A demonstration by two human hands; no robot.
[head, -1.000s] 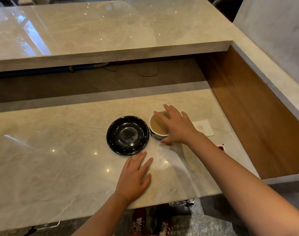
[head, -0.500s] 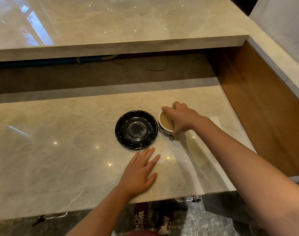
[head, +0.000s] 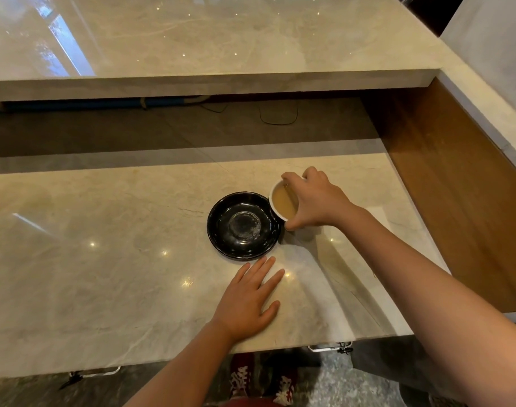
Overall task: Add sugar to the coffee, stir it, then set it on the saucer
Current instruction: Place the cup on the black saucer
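Note:
A small white cup of light brown coffee (head: 282,201) is gripped from above by my right hand (head: 315,201), fingers around its rim. The cup hangs at the right edge of the black saucer (head: 221,230), slightly overlapping its rim, and seems raised off the counter. A thin stick shows in the coffee under my fingers. My left hand (head: 248,301) lies flat on the counter just in front of the saucer, fingers spread, holding nothing.
The marble counter (head: 104,259) has a front edge close to my body and a wooden side wall (head: 456,186) on the right. A raised marble shelf (head: 192,39) spans the back, with cables in the gap under it.
My right hand closed around the cup and brought it left, up against the saucer's right rim. The left hand stayed flat on the counter. The camera view shifted.

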